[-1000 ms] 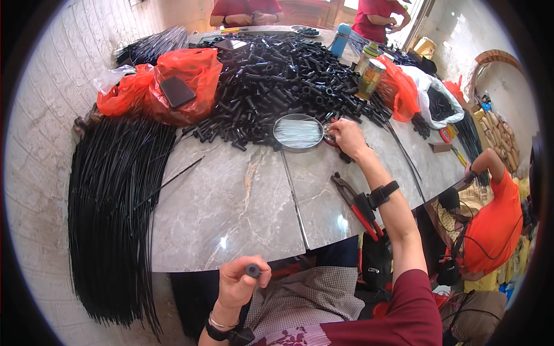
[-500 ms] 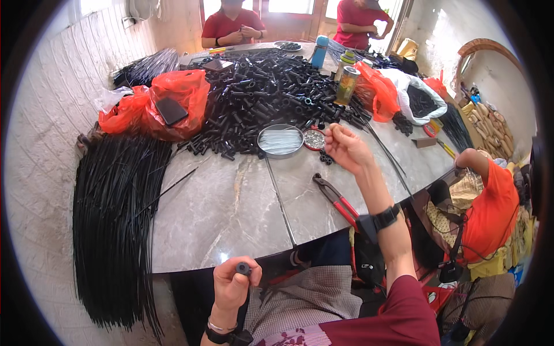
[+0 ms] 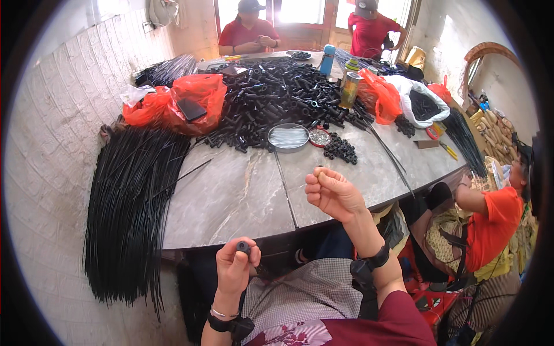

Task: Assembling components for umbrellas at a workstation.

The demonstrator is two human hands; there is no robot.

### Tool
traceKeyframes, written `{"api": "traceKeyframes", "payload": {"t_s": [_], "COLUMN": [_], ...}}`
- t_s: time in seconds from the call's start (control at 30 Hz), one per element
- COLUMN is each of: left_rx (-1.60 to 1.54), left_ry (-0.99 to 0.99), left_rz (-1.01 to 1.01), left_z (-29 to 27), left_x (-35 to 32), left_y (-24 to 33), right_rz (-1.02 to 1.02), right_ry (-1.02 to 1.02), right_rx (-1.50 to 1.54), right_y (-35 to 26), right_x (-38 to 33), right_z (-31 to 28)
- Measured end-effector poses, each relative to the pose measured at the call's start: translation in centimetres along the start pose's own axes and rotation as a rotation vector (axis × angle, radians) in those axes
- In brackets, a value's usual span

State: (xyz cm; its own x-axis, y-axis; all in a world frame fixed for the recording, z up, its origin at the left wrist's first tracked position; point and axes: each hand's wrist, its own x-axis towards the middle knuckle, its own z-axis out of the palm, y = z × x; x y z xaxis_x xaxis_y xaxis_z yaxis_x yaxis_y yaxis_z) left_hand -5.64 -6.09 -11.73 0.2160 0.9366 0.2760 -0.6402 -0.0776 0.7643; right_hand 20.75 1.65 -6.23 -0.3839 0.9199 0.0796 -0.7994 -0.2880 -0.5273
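My left hand [image 3: 229, 270] is closed around a short black tube [image 3: 243, 247], its round end with a hole turned upward, in front of the table's near edge. Over that edge my right hand [image 3: 336, 193] is raised with thumb and fingers pinched. A small dark speck shows at its fingertips, too small to name. Beyond the right hand lie a pile of small black rings [image 3: 340, 151], a red-rimmed dish [image 3: 312, 143] of small metal parts and a round clear-sided dish [image 3: 289, 151] holding thin pale rods.
A large heap of black tubes [image 3: 271, 95] covers the table's middle. Long black strips [image 3: 130, 213] hang over the left edge beside red plastic bags [image 3: 199, 95]. Bottles, a can and a white bag [image 3: 407, 86] stand right. Two people sit or stand opposite; another [image 3: 490, 225] is at right.
My right hand has drawn back toward me from beside the red-rimmed dish, its fingers still pinched. The left hand keeps the tube. The view has shifted, and the red-handled pliers no longer show.
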Motion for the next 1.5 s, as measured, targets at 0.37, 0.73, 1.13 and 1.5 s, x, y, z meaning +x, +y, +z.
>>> {"api": "traceKeyframes", "payload": {"t_s": [0.37, 0.73, 1.13, 1.5], "left_rx": [0.046, 0.002, 0.03, 0.051], "left_ry": [0.065, 0.072, 0.135, 0.198], "left_rz": [-0.008, 0.006, 0.008, 0.048], "left_z": [-0.6, -1.3, -0.9, 0.3], "left_x": [0.7, 1.0, 1.2, 2.1], "left_y": [0.0, -0.6, -1.1, -1.3], "right_rz": [-0.066, -0.161, -0.068, -0.044], "right_ry": [0.053, 0.211, 0.097, 0.124], "right_rx": [-0.067, -0.183, -0.237, -0.198], "right_y": [1.0, 0.9, 6.2, 13.9], "right_x": [1.5, 1.4, 0.7, 0.4], "right_z": [-1.2, -2.2, -0.4, 3.1]}}
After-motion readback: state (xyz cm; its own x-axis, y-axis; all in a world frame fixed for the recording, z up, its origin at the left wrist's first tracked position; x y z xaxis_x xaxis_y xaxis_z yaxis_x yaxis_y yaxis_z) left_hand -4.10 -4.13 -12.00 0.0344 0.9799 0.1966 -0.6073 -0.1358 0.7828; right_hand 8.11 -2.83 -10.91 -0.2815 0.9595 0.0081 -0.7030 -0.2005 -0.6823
